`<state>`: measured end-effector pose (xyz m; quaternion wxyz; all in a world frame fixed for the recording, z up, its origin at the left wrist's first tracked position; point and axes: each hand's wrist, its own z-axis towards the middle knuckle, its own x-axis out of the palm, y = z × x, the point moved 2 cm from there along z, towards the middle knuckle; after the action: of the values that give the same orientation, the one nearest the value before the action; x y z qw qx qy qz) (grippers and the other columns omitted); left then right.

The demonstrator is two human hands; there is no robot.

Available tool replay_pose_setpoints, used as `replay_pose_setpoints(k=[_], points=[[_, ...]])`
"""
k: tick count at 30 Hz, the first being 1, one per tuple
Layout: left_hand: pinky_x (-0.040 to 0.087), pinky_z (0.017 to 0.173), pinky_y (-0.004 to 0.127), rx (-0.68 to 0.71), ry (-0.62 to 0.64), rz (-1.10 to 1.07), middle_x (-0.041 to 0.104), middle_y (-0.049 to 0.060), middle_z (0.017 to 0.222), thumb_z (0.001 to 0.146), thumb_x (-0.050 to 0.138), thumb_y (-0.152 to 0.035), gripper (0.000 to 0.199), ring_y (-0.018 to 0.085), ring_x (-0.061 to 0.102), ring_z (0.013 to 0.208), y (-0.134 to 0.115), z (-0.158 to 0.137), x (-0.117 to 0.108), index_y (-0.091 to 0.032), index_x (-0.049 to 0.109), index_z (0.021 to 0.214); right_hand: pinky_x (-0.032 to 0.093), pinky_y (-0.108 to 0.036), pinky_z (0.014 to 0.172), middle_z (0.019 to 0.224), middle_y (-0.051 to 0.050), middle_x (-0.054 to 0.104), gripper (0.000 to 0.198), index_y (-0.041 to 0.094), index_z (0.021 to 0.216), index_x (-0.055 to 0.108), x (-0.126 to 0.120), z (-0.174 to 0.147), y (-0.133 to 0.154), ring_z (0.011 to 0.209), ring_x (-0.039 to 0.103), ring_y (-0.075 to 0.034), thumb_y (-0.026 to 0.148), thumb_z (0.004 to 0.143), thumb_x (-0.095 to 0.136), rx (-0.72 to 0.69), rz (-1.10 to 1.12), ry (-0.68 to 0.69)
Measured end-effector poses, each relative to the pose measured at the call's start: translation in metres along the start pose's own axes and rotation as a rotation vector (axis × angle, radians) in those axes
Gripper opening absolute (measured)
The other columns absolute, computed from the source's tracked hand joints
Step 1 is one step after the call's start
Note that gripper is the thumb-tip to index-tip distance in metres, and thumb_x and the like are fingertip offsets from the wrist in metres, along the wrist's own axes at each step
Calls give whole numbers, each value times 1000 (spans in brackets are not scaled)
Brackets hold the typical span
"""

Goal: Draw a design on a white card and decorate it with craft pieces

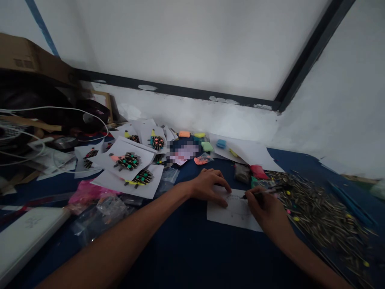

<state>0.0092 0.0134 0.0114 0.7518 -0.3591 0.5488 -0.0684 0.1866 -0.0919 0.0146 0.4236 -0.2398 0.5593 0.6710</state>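
Left hand (210,185): spread, resting on white paper (224,216)
Right hand (267,210): gripping black pen (276,188) at the paper's drawing (233,197)
Sunflower seeds (326,218): heaped beside right hand

Blue cloth (188,249) before the paper (224,216) offers passage — a seed heap (325,212) bars right, plastic bags (110,208) left.

Illum. dim, uneven: wall (331,116) palest, fgd. bench (186,249) v. dark, frame L shadowed. Wide-angle stretch at edges; fine detail soft; pixelated patch (185,152) nr. ctr.
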Motion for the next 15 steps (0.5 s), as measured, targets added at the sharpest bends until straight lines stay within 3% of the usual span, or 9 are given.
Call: replay_pose_setpoints(k=[5,15], points=[[26,97,40,4,-6,12,55,2,106,66,76,-47,39,24,48,107,-1,0,0,-30,69,101,30,-26,43,49,1,51,35,20,70,54,-1,-1,5,42,50,-15,49,86,42,-2,1,-2],[27,97,39,-7,-9,14,54,2,106,67,75,-49,39,23,48,106,-1,0,0,-31,70,101,29,-26,42,55,-1,56,34,20,71,55,-1,-1,4,42,49,-14,48,86,42,-28,-18,-10]])
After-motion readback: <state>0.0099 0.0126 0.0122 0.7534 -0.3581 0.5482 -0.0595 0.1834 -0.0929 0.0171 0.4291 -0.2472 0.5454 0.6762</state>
